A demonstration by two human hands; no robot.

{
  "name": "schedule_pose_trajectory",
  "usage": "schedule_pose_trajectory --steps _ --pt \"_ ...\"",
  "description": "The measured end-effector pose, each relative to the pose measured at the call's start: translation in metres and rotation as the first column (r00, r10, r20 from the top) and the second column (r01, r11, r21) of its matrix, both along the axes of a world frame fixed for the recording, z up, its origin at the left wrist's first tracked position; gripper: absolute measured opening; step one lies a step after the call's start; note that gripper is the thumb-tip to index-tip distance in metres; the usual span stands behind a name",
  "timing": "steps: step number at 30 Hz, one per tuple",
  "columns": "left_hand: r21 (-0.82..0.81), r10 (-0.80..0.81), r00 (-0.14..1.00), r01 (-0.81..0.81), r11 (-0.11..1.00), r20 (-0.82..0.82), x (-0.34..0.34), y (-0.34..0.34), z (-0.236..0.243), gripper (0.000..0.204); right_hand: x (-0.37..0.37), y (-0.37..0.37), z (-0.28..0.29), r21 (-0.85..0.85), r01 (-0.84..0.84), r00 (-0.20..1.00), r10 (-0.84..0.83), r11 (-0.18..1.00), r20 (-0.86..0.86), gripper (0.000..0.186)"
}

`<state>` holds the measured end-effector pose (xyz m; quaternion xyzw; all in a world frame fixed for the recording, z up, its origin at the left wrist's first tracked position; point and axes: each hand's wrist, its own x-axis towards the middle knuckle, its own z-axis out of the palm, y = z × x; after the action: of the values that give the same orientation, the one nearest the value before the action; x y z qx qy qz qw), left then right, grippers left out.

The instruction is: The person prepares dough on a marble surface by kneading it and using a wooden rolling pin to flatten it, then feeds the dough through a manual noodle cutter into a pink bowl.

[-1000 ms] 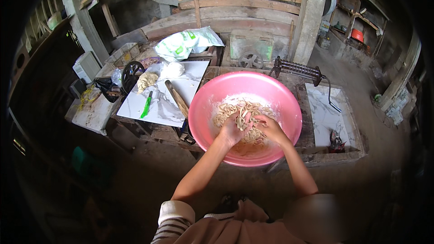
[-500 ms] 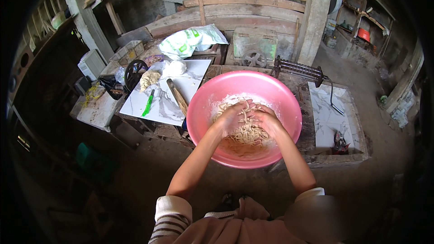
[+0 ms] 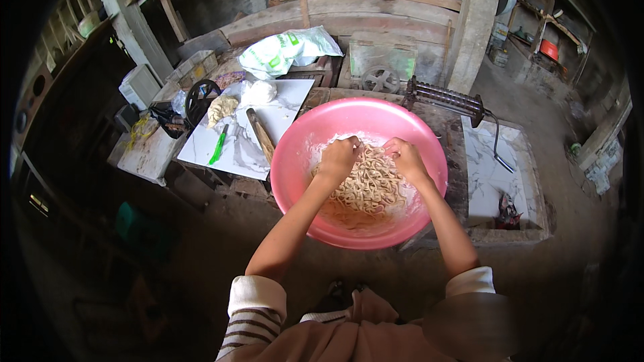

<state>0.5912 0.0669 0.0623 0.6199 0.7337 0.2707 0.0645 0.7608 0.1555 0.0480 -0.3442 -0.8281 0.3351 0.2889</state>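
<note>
A wide pink basin [image 3: 292,174] holds a tangled heap of floured dough strands [image 3: 370,184], with loose white flour around them on its inner wall. Both of my hands are over the far part of the heap, a short gap apart. My left hand [image 3: 339,159] is closed, knuckles up, at the heap's far left. Across from it, my right hand [image 3: 407,159] has its fingers drawn together in a pinch at the far right. Whatever lies between the fingertips of either hand is hidden or too small to make out.
Left of the basin, a marbled board [image 3: 238,151] carries a green-handled knife [image 3: 219,146], a wooden stick [image 3: 259,133], a dough lump [image 3: 221,110] and a white bag [image 3: 259,92]. A cranked roller machine [image 3: 446,99] stands behind right. A printed sack [image 3: 288,52] lies at the back.
Both hands have turned from cupped, lifting strands, to closed with knuckles up, and have moved slightly up and apart. The lifted strands are back in the heap.
</note>
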Motion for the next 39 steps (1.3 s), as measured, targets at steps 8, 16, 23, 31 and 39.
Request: schedule_pose_trajectory --steps 8,16,23,31,39 --pt "0.093 0.199 0.939 -0.179 0.979 -0.282 0.000 -0.004 -0.001 0.016 0.006 0.007 0.001 0.315 0.090 0.994 -0.065 0.945 -0.091 0.026" --pt "0.504 0.330 0.923 -0.384 0.774 0.196 0.015 -0.148 0.034 0.015 0.053 -0.135 0.040 0.221 -0.005 0.903 0.099 0.975 -0.417 0.012" --pt "0.000 0.745 0.611 -0.774 0.634 0.267 0.019 -0.351 -0.144 0.032 0.139 -0.247 -0.178 -0.191 -0.186 0.979 0.197 0.964 0.042 0.016" --pt "-0.369 0.917 -0.259 -0.919 -0.138 0.303 0.089 -0.602 -0.337 0.024 0.192 -0.231 -0.362 -0.463 0.186 0.472 0.335 0.867 0.816 0.022" --pt "-0.521 0.958 0.014 -0.836 0.169 0.287 0.010 -0.683 -0.395 0.033 0.051 -0.232 -0.352 -0.749 0.164 0.878 0.252 0.642 0.408 0.019"
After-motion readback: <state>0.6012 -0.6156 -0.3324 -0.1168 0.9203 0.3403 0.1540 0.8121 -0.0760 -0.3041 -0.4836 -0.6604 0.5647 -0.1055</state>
